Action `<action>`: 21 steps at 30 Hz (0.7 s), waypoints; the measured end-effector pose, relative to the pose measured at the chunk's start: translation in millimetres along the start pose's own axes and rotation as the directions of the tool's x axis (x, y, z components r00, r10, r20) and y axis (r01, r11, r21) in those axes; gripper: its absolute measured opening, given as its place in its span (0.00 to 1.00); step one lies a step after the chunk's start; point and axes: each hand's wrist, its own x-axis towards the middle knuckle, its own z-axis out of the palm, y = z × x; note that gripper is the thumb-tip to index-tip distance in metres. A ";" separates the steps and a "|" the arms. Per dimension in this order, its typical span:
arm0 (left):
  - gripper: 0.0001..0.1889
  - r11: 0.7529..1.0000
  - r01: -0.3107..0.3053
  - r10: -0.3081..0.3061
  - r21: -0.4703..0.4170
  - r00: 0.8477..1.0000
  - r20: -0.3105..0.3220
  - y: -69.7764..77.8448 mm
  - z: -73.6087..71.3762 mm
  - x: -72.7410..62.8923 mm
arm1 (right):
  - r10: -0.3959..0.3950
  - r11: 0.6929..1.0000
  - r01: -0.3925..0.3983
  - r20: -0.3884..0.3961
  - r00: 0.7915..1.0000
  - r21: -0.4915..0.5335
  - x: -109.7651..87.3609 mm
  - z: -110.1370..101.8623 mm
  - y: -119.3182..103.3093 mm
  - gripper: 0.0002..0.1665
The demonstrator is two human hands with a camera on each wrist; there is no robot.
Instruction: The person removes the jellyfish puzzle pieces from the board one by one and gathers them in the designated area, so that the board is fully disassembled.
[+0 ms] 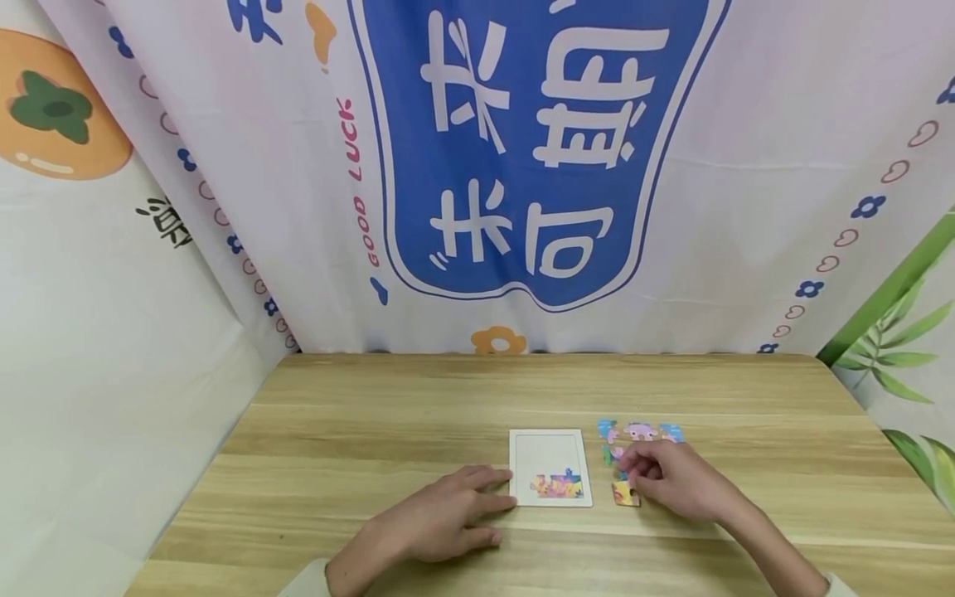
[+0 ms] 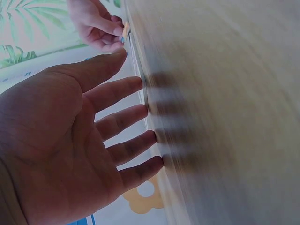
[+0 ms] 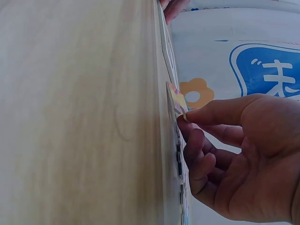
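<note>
A white puzzle tray (image 1: 543, 452) lies on the table, with several joined pieces (image 1: 561, 486) in its lower right part. My left hand (image 1: 446, 516) rests beside it, fingers extended, with fingertips at the tray's left edge. In the left wrist view the left hand (image 2: 70, 131) is spread and holds nothing. To the right of the tray, my right hand (image 1: 675, 481) pinches a yellow puzzle piece (image 1: 625, 495) between thumb and fingers. The right wrist view shows this piece (image 3: 175, 96) tilted, one side lifted. Loose pieces (image 1: 640, 431) lie behind the right hand, partly hidden by it.
The wooden table (image 1: 358, 414) reaches back to a printed cloth (image 1: 716, 274) hanging behind it. Another patterned cloth (image 1: 112, 332) hangs along the left side, and leaf-printed cloth (image 1: 903, 356) is at the right.
</note>
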 end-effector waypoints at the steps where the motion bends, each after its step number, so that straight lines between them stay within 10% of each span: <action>1: 0.27 1.000 0.001 -0.001 -0.001 1.000 -0.001 -0.2 0.2 0.1 | -0.003 1.000 0.003 -0.002 1.000 -0.005 0.3 0.6 0.0 0.06; 21: 0.26 1.000 0.005 -0.005 0.002 1.000 -0.012 0.8 0.7 0.1 | 0.058 0.998 -0.058 0.000 0.998 0.017 2.4 5.4 -3.6 0.13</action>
